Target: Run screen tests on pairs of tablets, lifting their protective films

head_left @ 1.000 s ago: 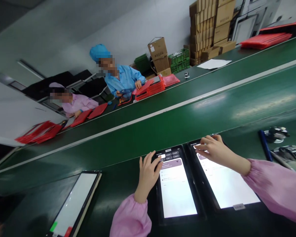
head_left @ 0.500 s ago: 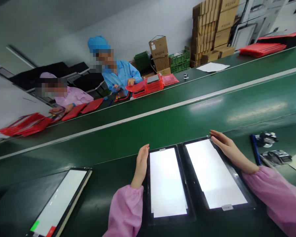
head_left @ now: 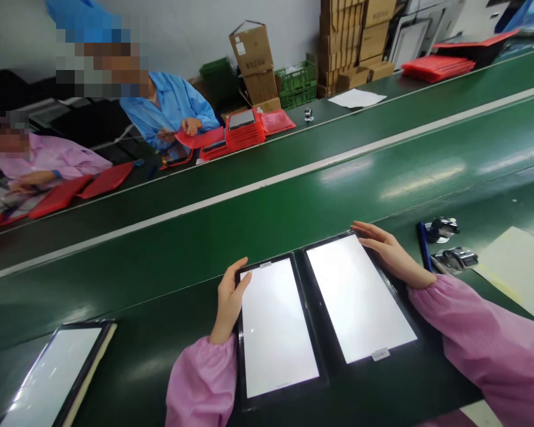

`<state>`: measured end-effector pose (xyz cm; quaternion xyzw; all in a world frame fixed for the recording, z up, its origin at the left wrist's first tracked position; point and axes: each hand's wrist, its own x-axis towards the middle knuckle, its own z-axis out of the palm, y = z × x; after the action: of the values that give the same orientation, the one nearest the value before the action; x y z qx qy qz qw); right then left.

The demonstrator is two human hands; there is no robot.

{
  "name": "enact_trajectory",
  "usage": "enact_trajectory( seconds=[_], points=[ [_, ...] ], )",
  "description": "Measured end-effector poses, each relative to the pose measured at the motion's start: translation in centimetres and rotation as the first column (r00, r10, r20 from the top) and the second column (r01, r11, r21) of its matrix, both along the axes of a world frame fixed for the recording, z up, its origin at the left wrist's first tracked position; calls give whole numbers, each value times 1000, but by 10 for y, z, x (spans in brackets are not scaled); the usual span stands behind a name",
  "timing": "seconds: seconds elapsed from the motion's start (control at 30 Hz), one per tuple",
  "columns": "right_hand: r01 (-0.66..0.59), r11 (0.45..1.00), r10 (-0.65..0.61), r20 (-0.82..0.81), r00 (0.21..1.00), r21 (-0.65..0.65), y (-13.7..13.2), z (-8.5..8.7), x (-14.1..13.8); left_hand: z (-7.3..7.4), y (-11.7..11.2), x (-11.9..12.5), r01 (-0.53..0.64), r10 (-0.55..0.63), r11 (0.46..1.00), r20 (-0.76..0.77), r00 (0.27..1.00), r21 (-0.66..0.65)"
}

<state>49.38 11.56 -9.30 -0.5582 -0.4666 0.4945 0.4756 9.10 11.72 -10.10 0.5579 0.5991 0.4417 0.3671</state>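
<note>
Two black tablets lie side by side on the green bench in front of me, both with blank white screens. My left hand (head_left: pixel 228 296) grips the left edge of the left tablet (head_left: pixel 276 329), its thumb on the top left corner of the screen. My right hand (head_left: pixel 386 252) rests along the upper right edge of the right tablet (head_left: pixel 358 296) with its fingers stretched out flat. Both my arms are in pink sleeves.
A third lit tablet (head_left: pixel 48 379) lies at lower left. Right of my right hand are a blue pen (head_left: pixel 423 246), two metal objects (head_left: pixel 454 258) and a pale sheet (head_left: pixel 516 270). Across the green conveyor (head_left: pixel 293 201), two people handle red sleeves (head_left: pixel 244 127); cardboard boxes (head_left: pixel 251 50) stand behind them.
The tablet screens went from menu pages to plain white. Both my hands left the screens for the tablets' outer edges. The view has swung left and down.
</note>
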Motion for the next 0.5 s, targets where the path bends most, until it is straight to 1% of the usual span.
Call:
enact_trajectory(
  seconds=[0.1, 0.23, 0.5],
  points=[
    [-36, 999, 34, -65, 997, -28, -1, 3, 3, 2, -1, 0, 32, -32, 999, 5, 999, -2],
    [-62, 997, 56, -111, 992, -44, -3, 8, 4, 3, -3, -2, 92, -92, 996, -1, 996, -3],
    [-73, 996, 68, -105, 992, -46, -5, 12, 3, 4, -6, -10, 230, -230, 973, -5, 973, -2]
  ],
)
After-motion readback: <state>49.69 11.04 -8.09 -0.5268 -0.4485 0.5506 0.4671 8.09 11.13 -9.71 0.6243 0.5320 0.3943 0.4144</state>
